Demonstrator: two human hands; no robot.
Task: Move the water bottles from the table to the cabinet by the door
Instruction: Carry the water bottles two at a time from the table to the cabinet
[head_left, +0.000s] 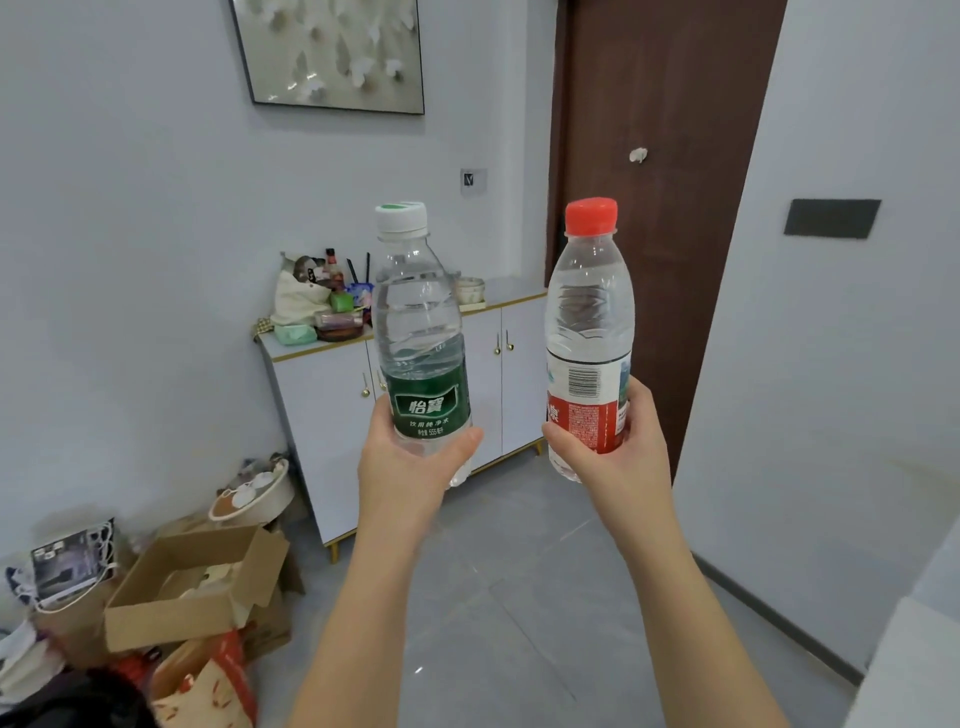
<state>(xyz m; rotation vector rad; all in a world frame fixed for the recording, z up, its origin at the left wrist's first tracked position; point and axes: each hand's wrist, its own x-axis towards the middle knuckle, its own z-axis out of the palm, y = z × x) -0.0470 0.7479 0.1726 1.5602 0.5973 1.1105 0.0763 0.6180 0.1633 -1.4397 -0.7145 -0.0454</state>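
Note:
My left hand (402, 470) grips the lower part of a clear water bottle with a green label and white cap (421, 332), held upright. Around the base of a second clear bottle with a red label and red cap (589, 322), also upright, my right hand (618, 457) is closed. Both bottles are held out in front of me, in the air. Behind them stands the white cabinet (332, 395) with gold trim and small gold knobs, against the wall just left of the dark brown door (660, 130).
The cabinet top's left half holds a cloth bag (298, 299), jars and small items; a bowl (470, 288) sits near the right. An open cardboard box (192, 587), bags and a round basket (254, 499) crowd the floor at left. A white wall corner (727, 312) juts at right.

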